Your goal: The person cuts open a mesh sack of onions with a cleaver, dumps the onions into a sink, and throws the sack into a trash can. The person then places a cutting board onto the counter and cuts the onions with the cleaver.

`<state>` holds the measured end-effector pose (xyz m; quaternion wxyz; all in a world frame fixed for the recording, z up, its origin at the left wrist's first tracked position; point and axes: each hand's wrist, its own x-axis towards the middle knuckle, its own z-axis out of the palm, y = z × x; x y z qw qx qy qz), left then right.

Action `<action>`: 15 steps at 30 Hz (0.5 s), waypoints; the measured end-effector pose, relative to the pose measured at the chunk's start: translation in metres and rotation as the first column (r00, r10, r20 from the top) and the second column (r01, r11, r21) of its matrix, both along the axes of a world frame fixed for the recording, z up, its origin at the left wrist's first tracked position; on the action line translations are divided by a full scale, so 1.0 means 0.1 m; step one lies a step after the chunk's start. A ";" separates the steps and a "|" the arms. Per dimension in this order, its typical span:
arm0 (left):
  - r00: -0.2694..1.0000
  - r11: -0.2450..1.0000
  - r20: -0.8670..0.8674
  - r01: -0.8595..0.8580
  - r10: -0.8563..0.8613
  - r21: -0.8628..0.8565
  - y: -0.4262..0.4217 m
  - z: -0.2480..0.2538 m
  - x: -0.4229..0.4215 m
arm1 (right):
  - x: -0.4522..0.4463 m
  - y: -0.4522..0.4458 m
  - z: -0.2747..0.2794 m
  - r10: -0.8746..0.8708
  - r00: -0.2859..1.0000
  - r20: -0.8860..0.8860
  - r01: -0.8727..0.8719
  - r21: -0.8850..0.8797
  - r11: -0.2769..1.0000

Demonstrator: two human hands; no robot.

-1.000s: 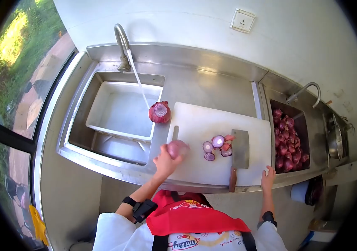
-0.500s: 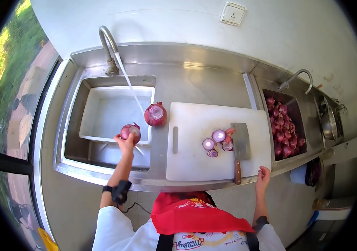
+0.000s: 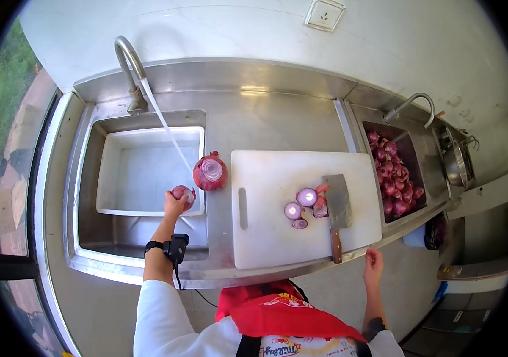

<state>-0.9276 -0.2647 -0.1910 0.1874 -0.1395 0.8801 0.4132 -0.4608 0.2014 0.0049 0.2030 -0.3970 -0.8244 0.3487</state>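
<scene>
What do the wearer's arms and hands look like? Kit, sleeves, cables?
Left hand and right hand ungloved. White sleeves leave both forearms bare. Left forearm: black strap with a boxy black device, thin black cable trailing from it. Right: black band near the sleeve, details unclear.

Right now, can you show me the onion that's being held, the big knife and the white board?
Held onion (image 3: 188, 193): head view, on its showing skin.
Big knife (image 3: 339, 205): head view, on its metal blade.
White board (image 3: 269, 184): head view, on its bare surface.
</scene>
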 end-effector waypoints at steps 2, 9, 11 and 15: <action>0.991 0.999 0.136 -0.011 0.007 0.031 0.05 0.31 0.08 | 0.00 -0.05 0.02 -0.032 0.999 0.043 0.032 -0.006 0.999; 0.606 0.466 0.161 0.731 -0.779 -0.498 -0.10 0.15 0.37 | 0.02 -0.01 -0.09 0.005 1.000 0.021 -0.004 -0.024 1.000; 0.747 0.607 0.213 0.645 -0.630 -0.465 -0.02 0.63 0.58 | 0.02 0.02 -0.16 0.008 1.000 0.003 -0.008 -0.030 1.000; 0.750 0.635 0.159 0.637 -0.642 -0.437 -0.10 0.55 0.66 | -0.07 0.04 -0.08 0.072 0.997 0.003 -0.072 -0.051 0.996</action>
